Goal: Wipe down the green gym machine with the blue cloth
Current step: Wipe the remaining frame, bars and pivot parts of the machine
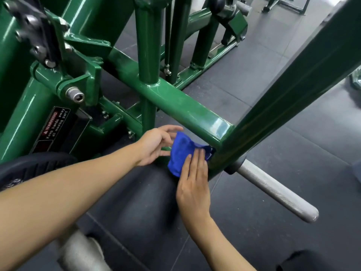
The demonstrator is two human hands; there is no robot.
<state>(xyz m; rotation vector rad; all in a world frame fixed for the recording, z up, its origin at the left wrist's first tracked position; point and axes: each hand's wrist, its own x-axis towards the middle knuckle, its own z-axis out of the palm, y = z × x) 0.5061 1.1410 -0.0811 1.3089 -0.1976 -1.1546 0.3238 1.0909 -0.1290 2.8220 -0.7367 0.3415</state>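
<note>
My right hand presses the blue cloth flat against the green machine; left hand open, touching the cloth.

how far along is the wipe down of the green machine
Done: hard to tell; the crossbar looks glossy, but no clear wiped marks show. In hand: the right hand presses the blue cloth with flat fingers against the frame just below the crossbar's joint, the left hand open beside it. Left: seemingly the upright post and pivot bracket.
</note>
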